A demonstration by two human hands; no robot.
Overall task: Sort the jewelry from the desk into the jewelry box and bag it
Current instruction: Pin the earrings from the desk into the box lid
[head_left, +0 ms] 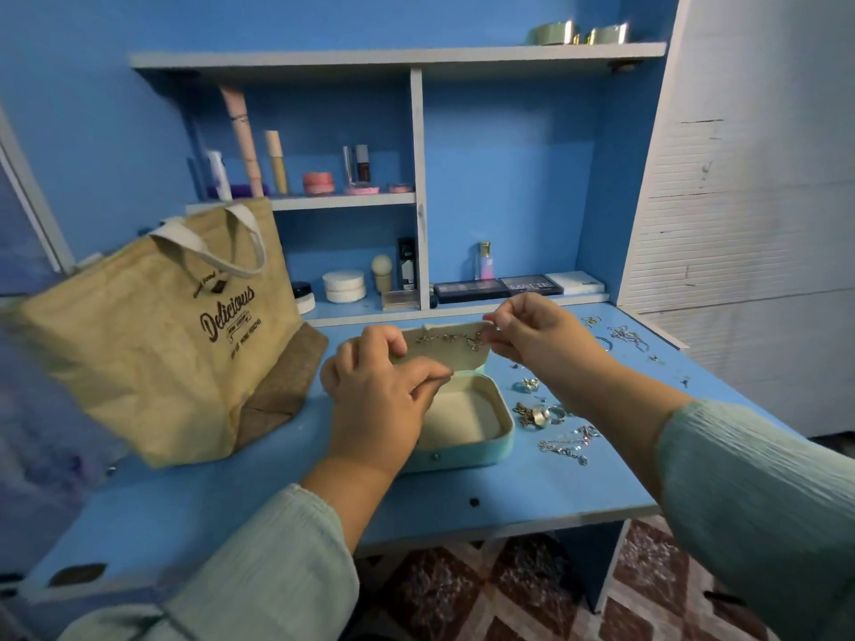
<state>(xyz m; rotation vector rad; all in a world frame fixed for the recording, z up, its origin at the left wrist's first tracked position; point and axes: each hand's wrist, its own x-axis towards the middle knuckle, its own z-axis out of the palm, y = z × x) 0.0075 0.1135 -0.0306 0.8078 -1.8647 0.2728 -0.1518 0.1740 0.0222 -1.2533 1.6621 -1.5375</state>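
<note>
Chain [446, 339] pinched betw left hand [379, 390] & right hand [532, 335] over jewelry box [462, 423], clasp indistinct.

Beyond the fingers a blue wall [92, 108] rises behind a blue desk [509, 483] with grey-edged shelves [398, 57]. Cosmetics [319, 182] stand on the middle shelf above and left of the fingers; palettes [499, 289] lie just behind them. A white slatted panel [740, 201] stands to their right. Below them lies a brown patterned floor [518, 589].
</note>
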